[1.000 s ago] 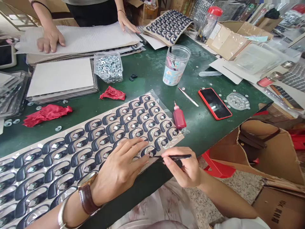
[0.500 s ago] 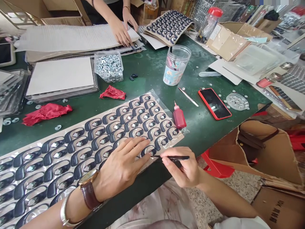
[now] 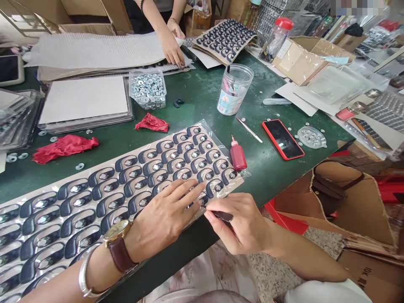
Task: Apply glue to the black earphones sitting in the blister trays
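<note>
A long sheet (image 3: 104, 189) of dark curved plastic parts, each with a shiny metal disc, lies across the near edge of the green table (image 3: 195, 97). My left hand (image 3: 164, 219), with a brown watch at the wrist, rests flat on the sheet's right end, fingers stretched out. My right hand (image 3: 243, 223) is just off the table edge beside it, pinching dark tweezers (image 3: 221, 215) whose tip points at the nearest part under my left fingertips.
A red glue bottle (image 3: 237, 155), a second pair of tweezers (image 3: 249, 129), a red phone (image 3: 283, 139) and a clear jar (image 3: 234, 89) stand right of the sheet. A box of washers (image 3: 148, 88), red rags (image 3: 63, 147), stacked sheets and another person's hand (image 3: 172, 48) are at the back.
My right hand has turned, so the tweezers now show shorter and lower. The person opposite has shifted both hands to the right end of the stacked sheets.
</note>
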A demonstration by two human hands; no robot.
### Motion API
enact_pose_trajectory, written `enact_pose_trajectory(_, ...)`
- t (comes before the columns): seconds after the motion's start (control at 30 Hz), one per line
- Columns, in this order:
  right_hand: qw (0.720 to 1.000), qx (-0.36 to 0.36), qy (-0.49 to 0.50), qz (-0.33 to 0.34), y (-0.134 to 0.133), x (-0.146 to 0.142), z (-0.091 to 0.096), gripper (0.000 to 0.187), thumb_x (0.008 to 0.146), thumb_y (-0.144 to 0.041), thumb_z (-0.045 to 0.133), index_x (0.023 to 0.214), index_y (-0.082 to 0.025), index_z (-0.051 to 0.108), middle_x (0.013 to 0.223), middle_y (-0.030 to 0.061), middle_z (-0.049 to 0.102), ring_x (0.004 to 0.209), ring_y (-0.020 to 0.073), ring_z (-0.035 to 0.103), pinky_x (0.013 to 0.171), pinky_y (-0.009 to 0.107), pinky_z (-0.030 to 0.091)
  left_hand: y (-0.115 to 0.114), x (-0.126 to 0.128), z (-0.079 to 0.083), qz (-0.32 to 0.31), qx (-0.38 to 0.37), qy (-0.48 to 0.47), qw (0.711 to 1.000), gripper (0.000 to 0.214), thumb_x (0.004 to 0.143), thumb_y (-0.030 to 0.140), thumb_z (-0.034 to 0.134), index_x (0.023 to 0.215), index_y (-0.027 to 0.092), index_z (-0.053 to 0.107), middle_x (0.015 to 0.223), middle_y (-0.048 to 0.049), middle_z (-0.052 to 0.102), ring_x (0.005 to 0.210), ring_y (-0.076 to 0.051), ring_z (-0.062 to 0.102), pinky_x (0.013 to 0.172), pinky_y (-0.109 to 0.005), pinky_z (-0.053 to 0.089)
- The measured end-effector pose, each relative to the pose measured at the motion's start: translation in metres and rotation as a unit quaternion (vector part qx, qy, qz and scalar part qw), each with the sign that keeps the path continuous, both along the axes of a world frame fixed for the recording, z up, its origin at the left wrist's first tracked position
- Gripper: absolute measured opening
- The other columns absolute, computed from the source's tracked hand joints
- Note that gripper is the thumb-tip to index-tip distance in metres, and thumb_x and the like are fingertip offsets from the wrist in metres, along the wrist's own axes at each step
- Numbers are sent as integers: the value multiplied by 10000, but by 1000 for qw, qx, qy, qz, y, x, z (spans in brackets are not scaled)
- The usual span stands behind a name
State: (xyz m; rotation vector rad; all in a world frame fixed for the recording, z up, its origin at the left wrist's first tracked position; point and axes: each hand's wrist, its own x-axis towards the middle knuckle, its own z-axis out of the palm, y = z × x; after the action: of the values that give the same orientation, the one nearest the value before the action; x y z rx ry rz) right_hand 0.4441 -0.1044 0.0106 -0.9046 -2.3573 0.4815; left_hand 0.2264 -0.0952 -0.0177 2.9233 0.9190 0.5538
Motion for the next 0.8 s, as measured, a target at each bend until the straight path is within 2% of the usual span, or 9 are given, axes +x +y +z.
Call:
enact_pose_trajectory(0.17, 999, -23, 35, -16, -1, 5, -4, 80, 882, -132, 520, 920, -150, 588, 711, 26, 697, 535, 122, 608, 542, 253, 436, -1, 0, -1, -5, 6, 16, 1000, 277, 935, 153, 484, 1168, 148, 634, 1396, -106, 518, 1296, -298, 451, 1073, -497, 405)
enact_pose_trajectory(0.3, 987, -40, 141, -70, -4, 17, -6, 110, 848, -99, 581, 926, -149, 641, 746, 35, 708, 599, 128, 658, 583, 241, 498, -3, -2, -1, 3, -19, 12, 1000, 326, 882, 90, 497, 1162, 181, 636, 1405, -104, 506, 1301, -309, 448, 1054, -515, 423)
enact_pose_trajectory(0.37, 972, -84, 191, -110, -6, 27, -6, 168, 860, -88, 584, 988, -161, 665, 717, 15, 704, 568, 119, 655, 568, 233, 513, -4, -6, 1, 6, -29, 8, 1000, 355, 868, 73, 488, 1173, 185, 632, 1396, -104, 513, 1292, -309, 457, 1042, -519, 433)
enact_pose_trajectory(0.47, 956, -167, 224, -90, -9, 46, -6, 221, 882, -102, 587, 1060, -182, 692, 756, 30, 724, 633, 146, 685, 592, 260, 543, -6, -15, 7, 20, -28, -19, 999, 348, 885, 79, 450, 1160, 178, 640, 1349, -113, 545, 1259, -300, 489, 1003, -500, 462)
enact_pose_trajectory(0.57, 950, -247, 179, -66, -15, 65, -9, 221, 897, -162, 602, 1091, -190, 704, 867, 65, 727, 733, 170, 693, 638, 282, 556, -12, -24, 12, 39, -35, -42, 998, 339, 895, 78, 431, 1133, 180, 650, 1292, -110, 575, 1222, -282, 516, 979, -472, 476)
enact_pose_trajectory(0.67, 941, -304, 109, -106, -21, 82, -12, 269, 955, -242, 537, 1192, -203, 656, 825, 43, 694, 674, 139, 657, 624, 259, 541, -21, -27, 13, 42, -46, -41, 997, 362, 876, 46, 446, 1153, 178, 638, 1277, -109, 579, 1204, -273, 526, 968, -452, 485)
enact_pose_trajectory(0.73, 948, -287, 47, -128, -24, 91, -12, 292, 981, -277, 495, 1233, -219, 631, 786, 24, 663, 654, 127, 627, 605, 239, 517, -25, -26, 12, 41, -47, -35, 997, 387, 858, 16, 447, 1162, 168, 632, 1262, -115, 587, 1195, -275, 531, 951, -448, 497)
enact_pose_trajectory(0.8, 962, -236, -34, -133, -25, 98, -12, 298, 994, -295, 476, 1255, -248, 613, 802, 17, 653, 676, 126, 618, 601, 228, 489, -27, -24, 10, 42, -44, -27, 998, 394, 847, 3, 447, 1158, 158, 632, 1248, -124, 596, 1188, -284, 536, 938, -458, 509)
